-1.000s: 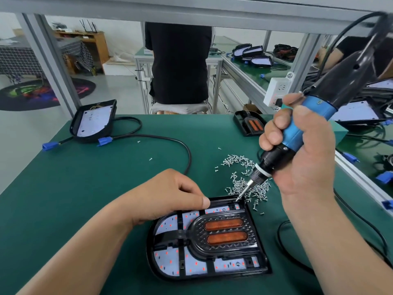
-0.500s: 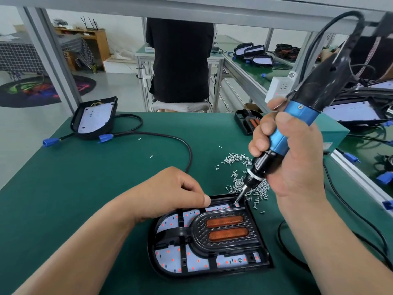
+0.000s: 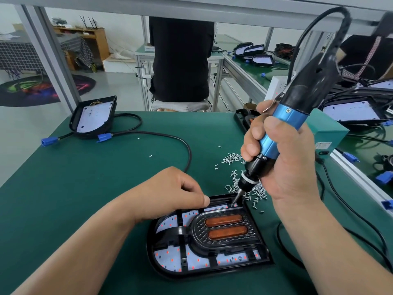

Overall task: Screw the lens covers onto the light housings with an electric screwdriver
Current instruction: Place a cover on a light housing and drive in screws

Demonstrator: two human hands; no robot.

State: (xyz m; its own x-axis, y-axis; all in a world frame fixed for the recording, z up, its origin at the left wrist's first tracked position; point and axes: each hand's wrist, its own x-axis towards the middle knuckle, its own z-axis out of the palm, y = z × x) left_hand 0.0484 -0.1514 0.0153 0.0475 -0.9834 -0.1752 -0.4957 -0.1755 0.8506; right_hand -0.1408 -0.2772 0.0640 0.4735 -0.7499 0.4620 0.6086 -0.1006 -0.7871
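The light housing (image 3: 153, 260) lay flat on the green worktop (image 3: 85, 188), directly in front of the person. Its black lens cover (image 3: 225, 227), with two orange strips, was seated inside it. The electric screwdriver (image 3: 285, 120) leaned over the housing's far right corner, its bit down in a recess at the cover's far edge. The right hand (image 3: 285, 167) had its grip clamped round the tool's blue barrel and black collar. The left hand (image 3: 170, 192) rested at the housing's far left edge, its grip closed, with the thumb pressed to the forefinger. Whether anything sat between them could not be told. A heap of small silver screws (image 3: 231, 158) lay just beyond the housing's far right corner, with a few strays further left. A black cable (image 3: 170, 135) curved away beyond the housing to a second housing (image 3: 93, 116), well off to the far left, with blue connectors (image 3: 104, 131) beside it. A green box (image 3: 327, 128) stood to the far right of the housing. Beyond the worktop a person in black (image 3: 180, 60) sat facing away.
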